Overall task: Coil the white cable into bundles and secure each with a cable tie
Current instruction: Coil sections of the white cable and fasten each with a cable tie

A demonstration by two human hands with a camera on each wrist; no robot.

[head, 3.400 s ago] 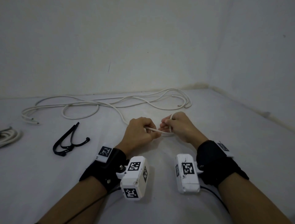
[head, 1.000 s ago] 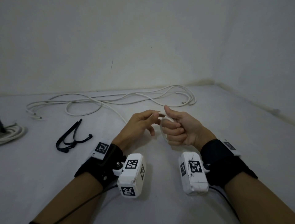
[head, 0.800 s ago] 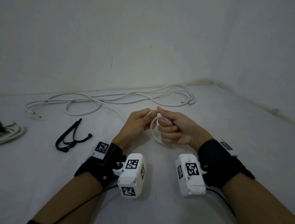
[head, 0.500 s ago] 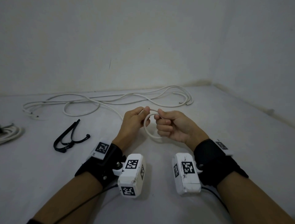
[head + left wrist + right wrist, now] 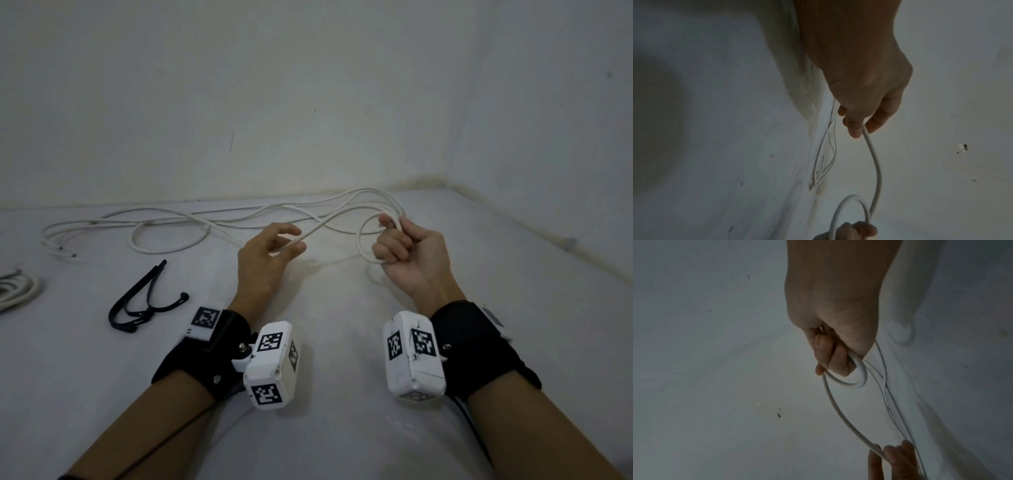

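Note:
The white cable lies in loose bends along the back of the white surface. One strand of it rises to my hands. My right hand grips a small loop of the cable in its curled fingers, a little above the surface. The right wrist view shows that loop wrapped round the fingers. My left hand, to the left of it, holds the strand loosely between thumb and curled fingers. In the left wrist view the strand runs from those fingers down to the loop.
Black cable ties lie left of my left wrist. A second coil of white cable sits at the far left edge. Walls close off the back and the right side, meeting in a corner.
My hands have drawn apart. The right hand carried the loop to the right and farther away. The left hand slid along the cable, so a strand now spans between them.

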